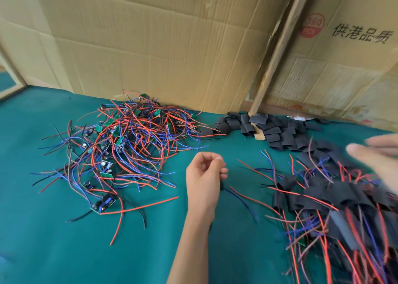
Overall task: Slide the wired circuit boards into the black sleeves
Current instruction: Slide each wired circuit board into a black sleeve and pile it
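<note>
A tangled pile of wired circuit boards (120, 146), small green boards with red, blue and black leads, lies on the left of the green table cloth (53, 251). One board (104, 203) sits apart at the pile's near edge. Empty black sleeves (277, 131) are heaped at the back right. A pile of sleeved boards (336, 202) with trailing wires fills the right side. My left hand (204, 176) hovers mid-table, fingers loosely curled, holding nothing. My right hand (379, 154) is blurred over the sleeved pile, fingers spread and empty.
Large cardboard sheets (163, 47) stand along the back of the table, with a wooden post (277, 53) leaning between them. A printed cardboard box (353, 53) is at the back right.
</note>
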